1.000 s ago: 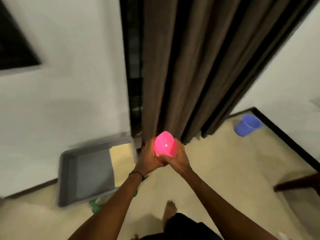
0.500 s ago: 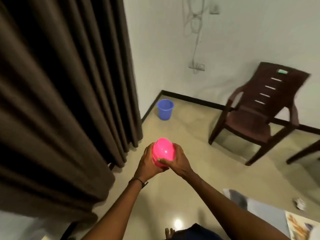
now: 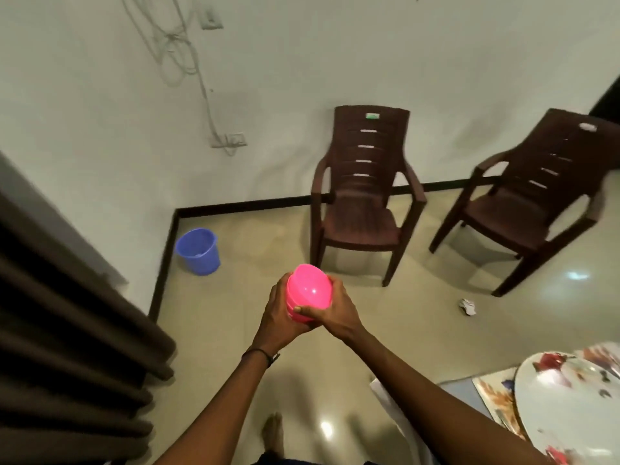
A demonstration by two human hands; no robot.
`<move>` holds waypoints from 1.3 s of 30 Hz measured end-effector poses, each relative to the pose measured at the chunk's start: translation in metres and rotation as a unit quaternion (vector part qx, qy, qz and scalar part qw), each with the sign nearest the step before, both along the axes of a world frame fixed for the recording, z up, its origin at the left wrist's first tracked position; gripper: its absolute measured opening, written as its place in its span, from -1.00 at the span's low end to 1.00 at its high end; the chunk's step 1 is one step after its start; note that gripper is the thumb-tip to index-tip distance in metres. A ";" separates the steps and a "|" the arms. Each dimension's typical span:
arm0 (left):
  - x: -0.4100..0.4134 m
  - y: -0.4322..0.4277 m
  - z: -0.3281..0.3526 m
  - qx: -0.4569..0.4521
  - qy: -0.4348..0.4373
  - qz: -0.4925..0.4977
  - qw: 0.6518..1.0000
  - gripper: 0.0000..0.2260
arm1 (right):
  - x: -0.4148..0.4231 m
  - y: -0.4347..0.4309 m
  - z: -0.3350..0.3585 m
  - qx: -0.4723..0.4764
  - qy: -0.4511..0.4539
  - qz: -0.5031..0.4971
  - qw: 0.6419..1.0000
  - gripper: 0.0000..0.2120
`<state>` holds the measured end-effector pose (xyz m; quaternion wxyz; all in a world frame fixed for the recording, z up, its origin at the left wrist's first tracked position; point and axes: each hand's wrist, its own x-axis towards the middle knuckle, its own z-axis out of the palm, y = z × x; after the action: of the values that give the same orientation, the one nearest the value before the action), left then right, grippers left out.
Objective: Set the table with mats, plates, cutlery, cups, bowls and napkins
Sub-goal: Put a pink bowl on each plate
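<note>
both hands hold a pink bowl (image 3: 310,292) out in front of the body, up in the air over the floor (image 3: 218,313). the left hand (image 3: 280,317) wraps round the left side of the bowl and under it. the right hand (image 3: 340,313) wraps round the right side, with its thumb lying across the near edge. the two hands are close together and touch each other just under the bowl. lines on the bowl's left side look like more bowls stacked inside each other, but it is too blurry to be sure. a thin dark band (image 3: 261,354) sits on the left wrist.

a blue bucket (image 3: 198,251) stands on the floor in the corner, next to the wall (image 3: 84,129). a dark brown curtain (image 3: 67,347) hangs at the left. a brown chair (image 3: 360,203) stands with its back to the wall, past the bowl. a second chair (image 3: 523,203) stands to its right, apart from it. a bit of crumpled paper (image 3: 467,307) lies on the floor in front of the two chairs. wires (image 3: 174,52) hang high up on the wall.

at the bottom right is the edge of a table (image 3: 458,392). a mat (image 3: 496,402) with pictures lies on it, and a white plate (image 3: 570,414) with red marks sits on the mat. a bare foot (image 3: 273,431) shows at the bottom, on the floor.
</note>
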<state>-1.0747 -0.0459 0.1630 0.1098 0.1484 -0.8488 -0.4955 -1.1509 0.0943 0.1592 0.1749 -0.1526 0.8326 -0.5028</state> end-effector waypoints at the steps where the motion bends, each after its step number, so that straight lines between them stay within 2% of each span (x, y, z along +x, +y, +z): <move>1: -0.015 -0.003 -0.003 -0.003 -0.001 -0.021 1.000 0.05 | -0.010 0.001 -0.003 0.003 -0.002 -0.019 1.000 0.11; 9: -0.136 -0.023 0.011 -0.029 0.019 -0.179 0.983 0.09 | -0.091 -0.004 0.006 0.010 0.008 -0.150 0.989 0.11; 19: -0.278 0.027 -0.012 -0.035 -0.002 -0.384 0.923 0.05 | -0.158 0.050 -0.006 0.010 -0.013 -0.354 0.935 0.11; 29: -0.420 0.191 -0.022 -0.047 -0.006 -0.566 0.823 0.04 | -0.238 0.176 -0.018 0.010 -0.020 -0.556 0.831 0.08; 33: -0.469 0.260 -0.010 -0.047 -0.001 -0.641 0.766 0.05 | -0.266 0.225 -0.008 0.004 -0.014 -0.623 0.782 0.09; 39: -0.505 0.341 -0.002 -0.040 0.021 -0.714 0.698 0.04 | -0.285 0.275 -0.002 -0.005 0.013 -0.713 0.701 0.02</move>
<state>-1.5795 0.2948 0.1607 -0.2537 -0.5172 -0.7166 -0.3932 -1.4358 0.3688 0.1577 -0.2479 0.4793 0.6923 -0.4791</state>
